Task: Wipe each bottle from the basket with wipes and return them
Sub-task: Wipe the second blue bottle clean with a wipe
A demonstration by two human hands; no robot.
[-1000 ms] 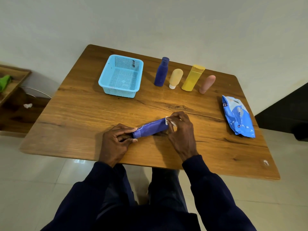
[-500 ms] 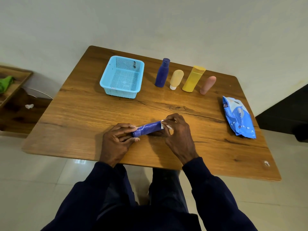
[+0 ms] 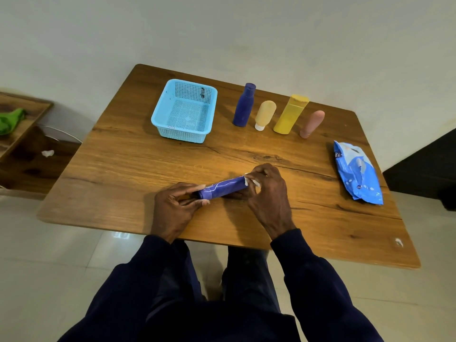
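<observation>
A purple tube (image 3: pixel 222 190) lies across the near middle of the wooden table (image 3: pixel 123 169). My left hand (image 3: pixel 174 207) grips its cap end. My right hand (image 3: pixel 267 193) holds a white wipe (image 3: pixel 251 181) pinched round the tube's other end. The light blue basket (image 3: pixel 185 112) stands at the back with nothing in it. To its right stand a dark blue bottle (image 3: pixel 244 104), a cream tube (image 3: pixel 264 114), a yellow bottle (image 3: pixel 291 114) and a pink tube (image 3: pixel 312 124) in a row.
A blue pack of wipes (image 3: pixel 356 172) lies near the table's right edge. A wooden shelf (image 3: pixel 22 134) with a green cloth (image 3: pixel 11 119) stands left of the table. A small white scrap (image 3: pixel 398 242) sits at the near right corner.
My right hand with the wipe slid left along the tube and back toward its end. The left hand kept its hold on the cap end.
</observation>
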